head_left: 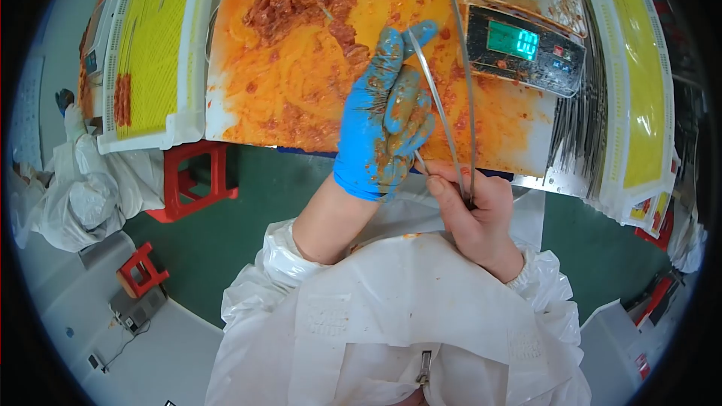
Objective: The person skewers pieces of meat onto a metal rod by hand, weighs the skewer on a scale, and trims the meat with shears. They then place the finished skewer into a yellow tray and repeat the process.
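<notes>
My left hand (387, 116), in a blue glove smeared with orange marinade, is over the near part of the board. Its fingers are curled, and whatever lies inside them is hidden. My bare right hand (481, 214) is closed around a few thin metal skewers (440, 101) at the board's near edge. Two of them point away from me; a short visible length of another runs into my left hand. A heap of raw marinated meat pieces (301, 4) lies on the orange-stained cutting board (289, 101), beyond my left hand.
A digital scale (526, 49) with a lit green display stands at the right, beside a bundle of metal skewers (575, 139). White-rimmed yellow trays (154, 53) flank the board, the left one holding skewered meat. Red stools (194, 180) and a co-worker in white (94, 195) are at the left.
</notes>
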A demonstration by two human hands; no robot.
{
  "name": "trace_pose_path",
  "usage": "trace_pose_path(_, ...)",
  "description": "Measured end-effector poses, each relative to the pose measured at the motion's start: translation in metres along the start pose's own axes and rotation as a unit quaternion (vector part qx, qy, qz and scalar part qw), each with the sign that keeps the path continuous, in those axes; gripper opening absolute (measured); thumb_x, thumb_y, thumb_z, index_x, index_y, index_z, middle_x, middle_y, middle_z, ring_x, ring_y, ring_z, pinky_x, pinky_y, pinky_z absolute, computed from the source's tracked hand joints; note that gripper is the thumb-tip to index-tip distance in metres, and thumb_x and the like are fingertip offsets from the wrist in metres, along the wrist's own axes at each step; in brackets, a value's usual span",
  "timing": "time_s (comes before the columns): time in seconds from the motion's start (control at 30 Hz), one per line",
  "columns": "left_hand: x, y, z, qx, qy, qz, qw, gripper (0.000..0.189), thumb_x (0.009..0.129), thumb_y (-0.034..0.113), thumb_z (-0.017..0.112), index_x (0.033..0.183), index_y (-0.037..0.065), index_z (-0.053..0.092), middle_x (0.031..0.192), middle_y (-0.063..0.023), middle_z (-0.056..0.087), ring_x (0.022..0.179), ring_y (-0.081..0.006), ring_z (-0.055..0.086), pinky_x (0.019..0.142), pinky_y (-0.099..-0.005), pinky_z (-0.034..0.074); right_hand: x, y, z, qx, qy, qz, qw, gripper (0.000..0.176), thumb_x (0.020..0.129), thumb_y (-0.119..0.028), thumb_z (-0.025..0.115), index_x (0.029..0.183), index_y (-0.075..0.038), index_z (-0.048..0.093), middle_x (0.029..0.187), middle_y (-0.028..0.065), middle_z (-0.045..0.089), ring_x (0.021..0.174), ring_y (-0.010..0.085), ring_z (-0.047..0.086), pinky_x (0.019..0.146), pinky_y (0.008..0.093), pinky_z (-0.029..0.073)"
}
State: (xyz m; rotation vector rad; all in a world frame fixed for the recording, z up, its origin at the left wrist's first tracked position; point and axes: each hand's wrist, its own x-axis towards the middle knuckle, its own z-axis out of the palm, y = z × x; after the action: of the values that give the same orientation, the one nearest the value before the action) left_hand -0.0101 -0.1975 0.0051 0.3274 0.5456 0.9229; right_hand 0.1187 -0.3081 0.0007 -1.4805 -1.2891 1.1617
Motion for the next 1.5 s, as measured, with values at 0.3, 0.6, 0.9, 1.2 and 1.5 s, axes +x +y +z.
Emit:
trace_pose_path(0.3,0.024,0.000,0.024,0.182,-0.056,0.055,0.980,0.077,0.090,0.051,0.051,0.147,0.006,0.025,0.134,-0.0152,0.049,0.117,-0.0263,0.053,0.098,-0.0368,0.043,0.045,-0.059,-0.216,-0.197,0.202,-0.025,0.959,0.020,0.091,-0.017,0.059,0.101,-0.003,0.070,0.054,-0.0053,0.050,0.046,0.0021,0.041,0.043,0.0222,0.031)
trace_pose_path(0.6,0.020,-0.005,0.002,0.208,0.058,0.085,0.973,0.056,0.093,0.023,0.056,0.139,-0.001,0.036,0.105,-0.0085,0.064,0.090,-0.0166,0.062,0.075,-0.0281,0.052,0.230,0.090,-0.472,-0.362,0.314,-0.052,0.877,0.034,0.086,-0.031,0.064,0.096,0.002,0.069,0.052,0.0023,0.054,0.045,0.0084,0.050,0.046,0.0265,0.038)
trace_pose_path(0.9,0.016,0.002,0.006,0.278,0.074,0.051,0.956,0.051,0.092,0.018,0.055,0.136,-0.004,0.040,0.116,-0.0119,0.061,0.098,-0.0181,0.062,0.076,-0.0294,0.053,0.207,0.065,-0.485,-0.476,0.267,-0.064,0.835,0.034,0.091,-0.028,0.046,0.116,-0.012,0.064,0.107,0.0085,0.067,0.093,0.0206,0.063,0.086,0.0310,0.047)
trace_pose_path(1.2,0.020,0.062,-0.002,0.530,0.176,0.100,0.823,0.033,0.089,0.021,0.061,0.120,0.010,0.061,0.107,-0.0006,0.062,0.091,-0.0106,0.058,0.066,-0.0243,0.049,-0.010,-0.020,-0.167,-0.040,0.083,0.004,0.996,0.044,0.100,-0.030,0.037,0.123,0.003,0.055,0.056,-0.0017,0.051,0.040,0.0015,0.033,0.036,0.0170,0.024)
trace_pose_path(1.5,0.047,0.081,-0.011,0.753,-0.068,0.070,0.651,0.026,0.081,0.002,0.067,0.107,0.005,0.067,0.089,-0.0056,0.065,0.083,-0.0133,0.062,0.076,-0.0256,0.049,-0.056,0.015,-0.039,0.310,0.128,0.115,0.935,0.027,0.098,-0.014,0.044,0.118,0.001,0.056,0.058,0.0000,0.054,0.041,0.0050,0.038,0.040,0.0212,0.031)
